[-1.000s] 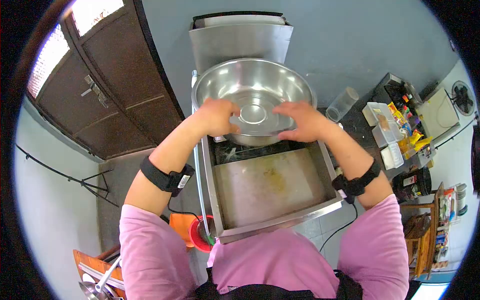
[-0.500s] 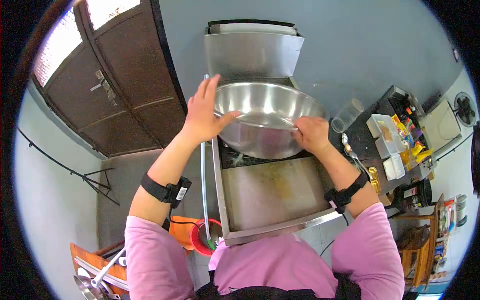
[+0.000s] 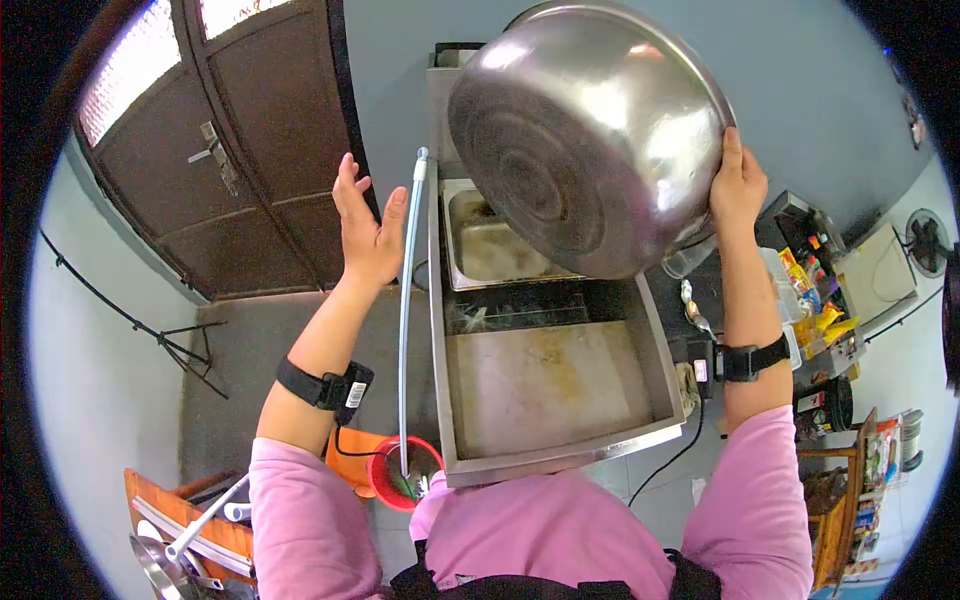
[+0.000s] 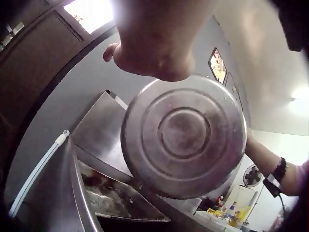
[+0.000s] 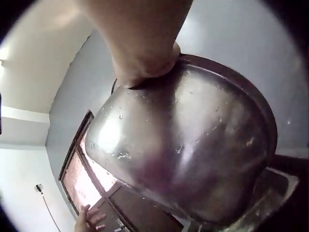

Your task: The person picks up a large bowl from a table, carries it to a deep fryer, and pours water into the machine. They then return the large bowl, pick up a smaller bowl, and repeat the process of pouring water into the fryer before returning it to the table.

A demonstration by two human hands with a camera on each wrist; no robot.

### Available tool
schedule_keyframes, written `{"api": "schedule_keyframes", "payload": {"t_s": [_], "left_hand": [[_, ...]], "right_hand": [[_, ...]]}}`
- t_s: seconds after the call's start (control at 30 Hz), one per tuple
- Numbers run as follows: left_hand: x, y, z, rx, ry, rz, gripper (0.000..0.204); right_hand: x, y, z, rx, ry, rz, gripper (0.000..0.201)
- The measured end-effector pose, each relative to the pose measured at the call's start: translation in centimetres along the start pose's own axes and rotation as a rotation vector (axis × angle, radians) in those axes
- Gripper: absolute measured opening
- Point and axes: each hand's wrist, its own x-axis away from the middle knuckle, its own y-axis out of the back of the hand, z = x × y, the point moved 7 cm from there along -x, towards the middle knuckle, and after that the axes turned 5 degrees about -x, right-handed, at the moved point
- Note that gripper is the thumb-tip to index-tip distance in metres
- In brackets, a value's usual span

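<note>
A large stainless steel basin (image 3: 590, 140) is tipped up in the air above the steel worktop, its ringed underside turned toward me. My right hand (image 3: 738, 190) grips its rim at the right, thumb on the outside. To the left, my left hand (image 3: 372, 235) is raised with fingers extended, apart from the basin and holding nothing. In the left wrist view the round bottom (image 4: 186, 137) of the basin shows in full. Water drops dot the basin's outer wall (image 5: 145, 125) in the right wrist view.
Under the basin, a rectangular steel pan (image 3: 500, 255) sits at the back of the steel worktop (image 3: 550, 390). A pale blue hose (image 3: 407, 300) rises from a red bucket (image 3: 385, 480) at the left. Spoons (image 3: 692, 308) and food packets (image 3: 830, 300) lie on the right counter.
The basin has been lifted and tipped over toward the right, from bowl-up to underside showing. My left hand has moved left, off it; my right hand has risen with the rim.
</note>
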Motion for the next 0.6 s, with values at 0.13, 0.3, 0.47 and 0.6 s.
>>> {"api": "schedule_keyframes", "payload": {"t_s": [0.13, 0.3, 0.47, 0.6], "left_hand": [[1.3, -2.1, 1.0, -0.047, 0.123, 0.197, 0.070], [3.5, -4.4, 1.5, -0.126, 0.060, 0.443, 0.072], [5.8, -5.8, 1.7, -0.084, 0.145, 0.686, 0.072], [7.4, -6.4, 2.5, -0.171, 0.148, 0.717, 0.074]], "right_hand": [[-2.4, 0.6, -0.4, -0.016, -0.131, -0.032, 0.048], [-3.8, -0.1, -1.1, -0.228, -0.208, -0.105, 0.043], [-4.0, -0.2, -2.9, -0.342, -0.259, -0.156, 0.041], [-4.1, 0.4, -3.9, -0.369, -0.338, -0.193, 0.041]]}}
